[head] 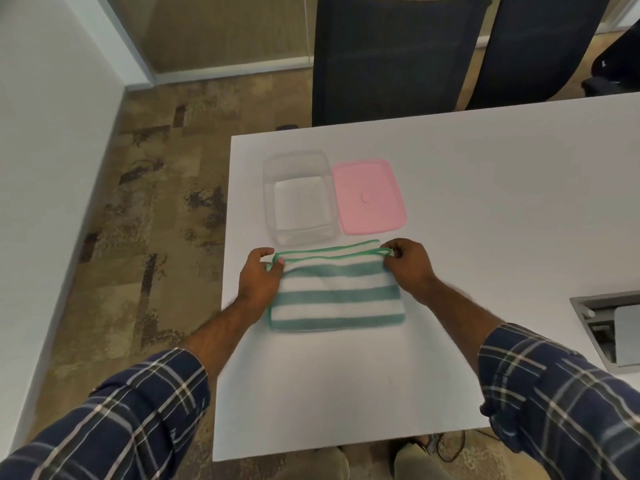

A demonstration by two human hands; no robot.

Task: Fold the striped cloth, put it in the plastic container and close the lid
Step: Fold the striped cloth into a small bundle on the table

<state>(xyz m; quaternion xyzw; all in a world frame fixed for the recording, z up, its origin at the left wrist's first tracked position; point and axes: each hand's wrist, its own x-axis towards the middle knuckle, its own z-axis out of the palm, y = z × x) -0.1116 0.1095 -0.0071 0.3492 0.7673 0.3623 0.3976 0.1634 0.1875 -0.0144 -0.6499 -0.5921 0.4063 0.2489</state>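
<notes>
White tabletop (485, 202) fills the right of the view, and on it the striped cloth (337, 294) lies near the person's edge, directly in front of the plastic container (298, 197), its far hem just short of the container's near wall. The cloth is already doubled, with two green-bound edges stacked along the side facing the container, and it looks like soft, light terry: it should drape and slump rather than hold a shape, and the layers may slide apart unless both are pinched together. The left hand (259, 282) is closed over the corner on the container's left side, thumb on top pinching the hem; the right hand (410, 268) pinches the opposite corner, fingertips drawn together around the green edging. Those bound corners seem the best hold, being firmer than the pile. One more fold probably is needed before it fits the container, which stands open and empty. Touching the container's right wall lies the pink lid (369, 197), flat on the table. Beyond the container, behind the table's far edge, stand two dark chairs (391, 60).
</notes>
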